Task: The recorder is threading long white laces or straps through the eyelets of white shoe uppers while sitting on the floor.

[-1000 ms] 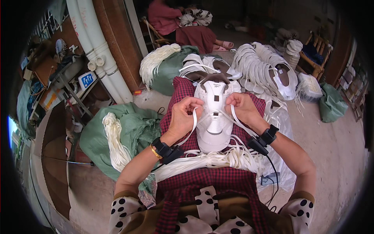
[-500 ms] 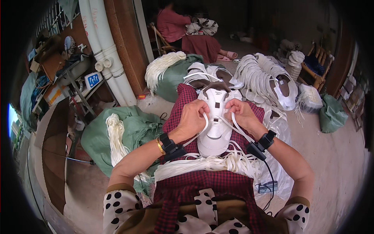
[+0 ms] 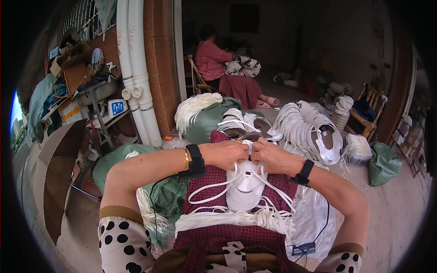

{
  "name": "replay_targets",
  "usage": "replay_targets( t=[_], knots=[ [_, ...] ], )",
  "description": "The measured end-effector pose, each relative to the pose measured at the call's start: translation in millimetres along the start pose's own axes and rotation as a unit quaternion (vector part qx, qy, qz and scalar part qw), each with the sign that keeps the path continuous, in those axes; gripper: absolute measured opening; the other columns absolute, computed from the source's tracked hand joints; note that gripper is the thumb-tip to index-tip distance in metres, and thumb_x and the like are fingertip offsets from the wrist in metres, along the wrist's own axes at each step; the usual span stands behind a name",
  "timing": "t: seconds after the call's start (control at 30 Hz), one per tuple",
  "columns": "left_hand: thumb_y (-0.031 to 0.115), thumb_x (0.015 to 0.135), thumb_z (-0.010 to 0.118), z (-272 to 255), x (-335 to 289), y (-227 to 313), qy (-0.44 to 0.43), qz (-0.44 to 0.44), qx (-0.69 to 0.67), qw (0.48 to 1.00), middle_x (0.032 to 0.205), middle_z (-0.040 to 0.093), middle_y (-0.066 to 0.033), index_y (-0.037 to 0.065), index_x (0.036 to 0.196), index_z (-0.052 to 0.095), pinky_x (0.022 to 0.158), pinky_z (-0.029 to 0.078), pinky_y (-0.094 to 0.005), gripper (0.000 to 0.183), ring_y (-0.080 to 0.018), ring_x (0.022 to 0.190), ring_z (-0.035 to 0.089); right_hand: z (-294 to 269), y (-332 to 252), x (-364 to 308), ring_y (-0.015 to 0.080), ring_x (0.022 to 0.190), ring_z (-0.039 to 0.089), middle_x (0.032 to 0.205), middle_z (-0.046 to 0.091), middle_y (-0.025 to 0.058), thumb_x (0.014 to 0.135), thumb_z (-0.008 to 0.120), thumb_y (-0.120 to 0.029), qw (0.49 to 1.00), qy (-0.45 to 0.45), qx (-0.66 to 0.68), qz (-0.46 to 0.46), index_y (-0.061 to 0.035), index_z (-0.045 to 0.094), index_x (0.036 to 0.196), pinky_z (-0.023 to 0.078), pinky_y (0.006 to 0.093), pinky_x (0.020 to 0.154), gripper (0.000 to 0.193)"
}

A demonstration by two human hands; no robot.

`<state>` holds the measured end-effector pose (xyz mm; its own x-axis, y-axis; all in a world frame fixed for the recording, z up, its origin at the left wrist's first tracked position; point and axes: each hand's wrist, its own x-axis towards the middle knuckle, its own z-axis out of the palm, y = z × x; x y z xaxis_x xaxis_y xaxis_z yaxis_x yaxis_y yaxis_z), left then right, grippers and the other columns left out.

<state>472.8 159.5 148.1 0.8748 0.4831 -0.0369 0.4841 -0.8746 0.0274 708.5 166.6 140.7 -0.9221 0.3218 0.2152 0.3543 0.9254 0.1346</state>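
A white shoe upper (image 3: 246, 194) lies on the checked apron over my lap, toe toward me. White shoelace (image 3: 207, 185) runs across its lower eyelets and loops out to both sides. My left hand (image 3: 226, 154) and my right hand (image 3: 275, 156) meet at the upper's far end, by the tongue. Both are closed, fingers bent and pinching its edges; the exact grip is partly hidden by the knuckles. A thick bundle of loose white laces (image 3: 230, 221) lies across my lap, just nearer than the toe.
Stacked white shoe uppers (image 3: 309, 129) stand ahead on the right. Green sacks (image 3: 205, 125) and lace bundles (image 3: 193, 111) sit ahead and left. A brown umbrella (image 3: 54, 182) rests at far left. A person in pink (image 3: 211, 63) sits in the doorway beyond.
Both hands have moved from the middle of the upper to its far end, leaving the lace ends hanging in loops at its sides. The view has tilted upward.
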Motion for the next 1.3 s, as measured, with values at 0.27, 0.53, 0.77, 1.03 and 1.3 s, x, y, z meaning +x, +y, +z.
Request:
replay_targets(
  t=[0.27,0.53,0.77,1.03,1.3],
  knots=[
    [0.016,0.074,0.076,4.8,4.2,-15.9,-0.028,-0.033,-0.036,0.998,0.104,0.064,-0.0148,0.004,0.098,0.075,0.093,0.045,-0.0420,0.027,-0.0344,0.104,0.059,8.4,9.1,-12.9,0.0378,0.097,0.061,0.090,0.069,0.0165,0.074,0.061,-0.005,0.988,-0.085,0.116,0.051,-0.0018,0.076,0.098,0.052,0.0444,0.086,0.029],
    [0.020,0.070,0.064,6.6,30.2,-20.4,-0.072,-0.139,-0.062,0.986,0.087,0.069,-0.0230,-0.003,0.082,0.073,0.077,0.051,-0.0445,0.027,-0.0344,0.086,0.068,-1.6,21.1,13.3,0.0271,0.084,0.070,0.091,0.072,0.0195,0.083,0.059,-0.024,0.914,-0.218,0.256,0.226,0.0028,0.074,0.096,0.054,0.0383,0.077,0.034],
    [0.011,0.065,0.064,16.2,25.6,-8.6,0.008,-0.162,-0.066,0.985,0.065,0.064,-0.0204,-0.002,0.067,0.068,0.059,0.050,-0.0433,0.015,-0.0330,0.063,0.065,28.4,1.3,15.3,0.0094,0.064,0.056,0.074,0.067,0.0023,0.084,0.073,-0.026,0.837,0.007,0.368,0.404,-0.0045,0.075,0.082,0.044,0.0264,0.058,0.021],
    [0.016,0.093,0.064,29.6,4.8,29.6,0.189,-0.051,-0.448,0.872,0.080,0.066,-0.0006,0.000,0.089,0.068,0.063,0.049,-0.0327,0.016,-0.0108,0.067,0.059,51.6,-4.5,-3.4,0.0007,0.062,0.041,0.079,0.057,-0.0097,0.102,0.063,-0.039,0.710,0.228,0.614,0.259,-0.0108,0.071,0.098,0.031,0.0183,0.055,0.029],
    [0.016,0.098,0.064,34.3,-1.4,41.7,0.287,-0.181,-0.554,0.760,0.079,0.066,-0.0048,0.000,0.109,0.060,0.056,0.051,-0.0241,0.019,-0.0079,0.063,0.061,43.0,-6.3,-7.7,0.0021,0.069,0.046,0.086,0.059,-0.0085,0.103,0.062,-0.037,0.721,0.205,0.619,0.234,-0.0098,0.071,0.101,0.037,0.0178,0.062,0.029]
  ],
)
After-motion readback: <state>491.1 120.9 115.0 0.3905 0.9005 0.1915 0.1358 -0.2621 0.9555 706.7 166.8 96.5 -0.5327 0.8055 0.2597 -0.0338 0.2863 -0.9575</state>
